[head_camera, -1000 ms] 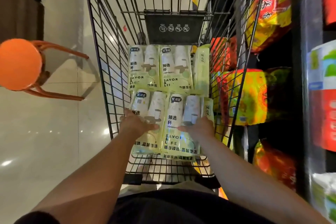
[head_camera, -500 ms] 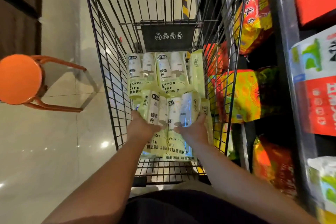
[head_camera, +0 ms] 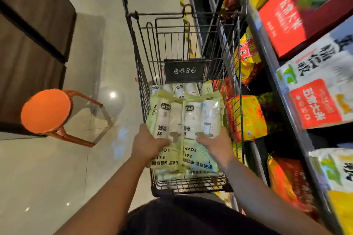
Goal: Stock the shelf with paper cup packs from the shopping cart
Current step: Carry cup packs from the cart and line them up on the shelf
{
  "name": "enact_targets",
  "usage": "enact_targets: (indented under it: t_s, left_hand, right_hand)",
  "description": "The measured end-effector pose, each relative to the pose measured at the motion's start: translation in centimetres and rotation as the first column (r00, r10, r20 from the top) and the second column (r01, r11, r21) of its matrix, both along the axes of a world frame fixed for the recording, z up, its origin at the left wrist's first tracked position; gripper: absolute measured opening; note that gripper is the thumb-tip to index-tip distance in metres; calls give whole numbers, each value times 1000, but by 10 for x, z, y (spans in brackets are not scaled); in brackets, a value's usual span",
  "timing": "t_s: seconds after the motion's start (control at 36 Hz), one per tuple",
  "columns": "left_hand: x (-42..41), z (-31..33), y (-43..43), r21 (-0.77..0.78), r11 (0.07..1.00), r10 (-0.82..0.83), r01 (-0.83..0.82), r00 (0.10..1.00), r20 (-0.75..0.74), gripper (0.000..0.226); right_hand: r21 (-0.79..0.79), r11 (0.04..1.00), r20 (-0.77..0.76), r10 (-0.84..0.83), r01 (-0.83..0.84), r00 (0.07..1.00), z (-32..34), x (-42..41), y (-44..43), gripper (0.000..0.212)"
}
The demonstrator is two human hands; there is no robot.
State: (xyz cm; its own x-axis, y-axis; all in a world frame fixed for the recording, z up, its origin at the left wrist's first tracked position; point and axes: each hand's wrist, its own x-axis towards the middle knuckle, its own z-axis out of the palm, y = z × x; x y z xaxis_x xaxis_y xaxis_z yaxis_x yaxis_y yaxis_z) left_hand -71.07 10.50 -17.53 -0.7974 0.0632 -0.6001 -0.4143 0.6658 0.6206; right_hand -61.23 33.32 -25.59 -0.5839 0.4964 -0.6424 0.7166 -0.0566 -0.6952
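Head view: a pale tiled floor (head_camera: 47, 177) is seen across the whole 9 o'clock side. A shelf (head_camera: 267, 59) is seen along the 3 o'clock side, loaded with red and white rice bags (head_camera: 315, 105) and, lower down, yellow and orange bags (head_camera: 248, 118).

A black wire shopping cart (head_camera: 133, 44) is seen from 12 o'clock down to the centre, just beside the shelf. A dark sign plate (head_camera: 185, 71) is fixed across its inside.

An orange stool (head_camera: 45, 110) is set on the floor at 9 o'clock, well apart from the cart.

Two pale green paper cup packs are held side by side over the near end of the cart, at the centre of the frame, with their long edges touching. The left-hand pack (head_camera: 166, 120) is held by the left grip (head_camera: 147, 145) at 7 o'clock of the pair. The right-hand pack (head_camera: 204, 116) is held by the right grip (head_camera: 214, 143) at 5 o'clock of the pair.

On each grip the thumb is laid across the printed front of its pack, while the fingers are wrapped behind and hidden.

More packs of the same kind (head_camera: 179, 89) are seen lying in the cart at 12 o'clock of the held pair, below the sign plate and partly covered by the held packs.
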Motion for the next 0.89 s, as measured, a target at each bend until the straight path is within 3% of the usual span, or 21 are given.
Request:
enact_targets:
  t_s: [0.08,0.31,0.67,0.89]
  left_hand:
    - [-2,26,-13,42,998,-40,43,996,-73,67]
    - [2,74,-33,141,965,-180,222,948,-264,71]
    - [68,111,9,209,815,-439,541,811,-387,73]
    - [141,132,54,174,652,-609,738,646,-461,73]
  right_hand:
    - [51,998,-89,-32,37,995,73,4,-26,77]
    - [93,986,-359,-98,141,928,165,43,-68,41]
    - [89,867,-436,-408,490,802,198,171,-74,49]
    - [64,741,-498,-557,669,664,213,271,-78,46]
